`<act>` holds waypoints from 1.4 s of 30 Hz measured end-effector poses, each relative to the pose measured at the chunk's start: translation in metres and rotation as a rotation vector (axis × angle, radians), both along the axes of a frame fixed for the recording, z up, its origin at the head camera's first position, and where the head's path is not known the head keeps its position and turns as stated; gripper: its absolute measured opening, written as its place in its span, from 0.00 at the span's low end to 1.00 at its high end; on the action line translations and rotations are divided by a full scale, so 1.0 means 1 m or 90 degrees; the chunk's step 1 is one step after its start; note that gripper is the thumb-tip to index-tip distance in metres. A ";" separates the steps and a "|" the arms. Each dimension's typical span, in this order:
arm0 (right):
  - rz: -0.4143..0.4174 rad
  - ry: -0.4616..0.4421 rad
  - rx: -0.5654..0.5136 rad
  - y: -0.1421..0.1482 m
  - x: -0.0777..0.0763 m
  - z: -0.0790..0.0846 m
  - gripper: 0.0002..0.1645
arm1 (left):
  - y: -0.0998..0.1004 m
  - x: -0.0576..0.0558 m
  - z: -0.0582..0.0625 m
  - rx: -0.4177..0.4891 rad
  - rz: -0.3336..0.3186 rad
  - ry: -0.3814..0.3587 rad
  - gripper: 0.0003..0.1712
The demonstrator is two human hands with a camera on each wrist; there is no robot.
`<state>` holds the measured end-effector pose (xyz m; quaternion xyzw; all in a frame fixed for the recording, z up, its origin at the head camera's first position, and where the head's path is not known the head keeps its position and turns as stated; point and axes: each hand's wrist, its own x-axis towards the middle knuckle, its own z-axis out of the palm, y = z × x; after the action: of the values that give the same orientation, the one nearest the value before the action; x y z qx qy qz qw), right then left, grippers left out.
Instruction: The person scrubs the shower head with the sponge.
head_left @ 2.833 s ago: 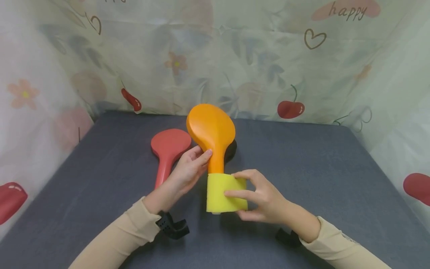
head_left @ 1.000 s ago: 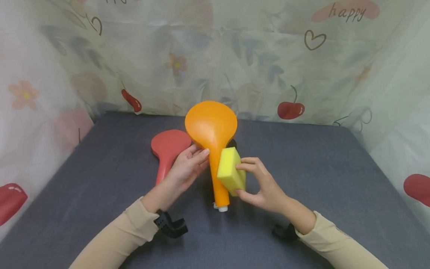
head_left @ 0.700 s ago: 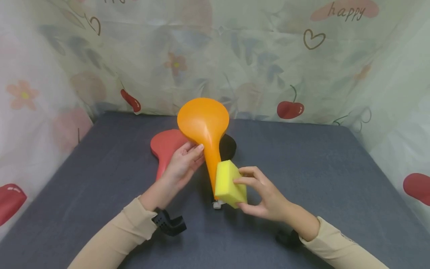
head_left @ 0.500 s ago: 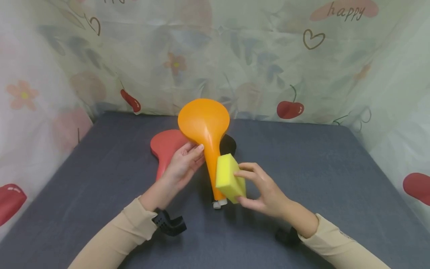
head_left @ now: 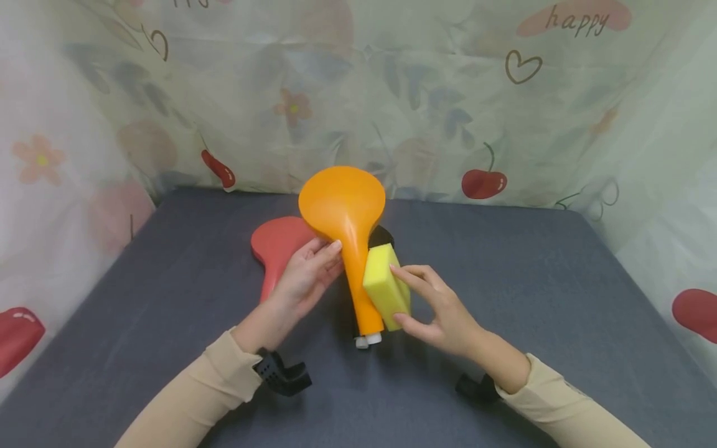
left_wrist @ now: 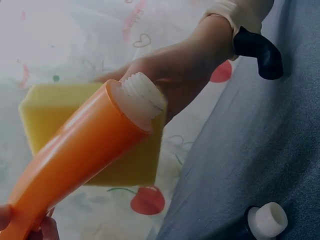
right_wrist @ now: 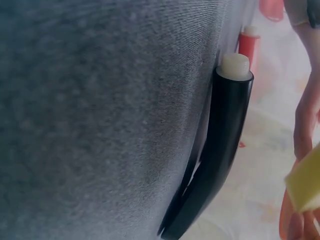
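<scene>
In the head view my left hand point(head_left: 307, 277) grips an orange shower head point(head_left: 343, 199) by its neck, face turned away and handle pointing down. The left wrist view shows its white threaded end point(left_wrist: 139, 100). A yellow block sponge point(head_left: 383, 283) lies against the right side of the handle, pinched between the thumb and fingers of my right hand point(head_left: 442, 314). Behind the orange one is a black shower head point(head_left: 382, 236), mostly hidden; the right wrist view shows its handle point(right_wrist: 220, 120). To the left lies a red shower head point(head_left: 280, 242), partly covered by my left hand.
Dark grey cloth covers the table point(head_left: 532, 298). A printed curtain point(head_left: 426, 93) hangs behind and on both sides of it. Each wrist wears a black camera mount, the left mount point(head_left: 282, 373) and the right mount point(head_left: 476, 387).
The sponge was wrapped across the lower handle earlier; now it sits along the handle's right side. Over the last moments my right hand has slid it upward. My left hand keeps its grip.
</scene>
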<state>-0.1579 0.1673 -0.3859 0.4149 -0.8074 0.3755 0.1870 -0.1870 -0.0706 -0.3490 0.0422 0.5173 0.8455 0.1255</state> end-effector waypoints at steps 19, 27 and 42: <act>0.032 -0.013 -0.048 -0.005 -0.010 0.000 0.35 | -0.001 0.001 -0.003 0.001 -0.043 -0.008 0.11; -0.034 -0.117 -0.067 -0.013 -0.008 0.000 0.42 | 0.000 0.001 0.001 0.010 -0.020 0.009 0.10; -0.010 -0.005 -0.002 -0.010 0.006 0.001 0.37 | -0.007 -0.002 0.014 0.038 0.093 0.000 0.20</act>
<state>-0.1523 0.1571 -0.3854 0.4071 -0.8106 0.3768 0.1875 -0.1888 -0.0774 -0.3349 0.0077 0.4937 0.8674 0.0622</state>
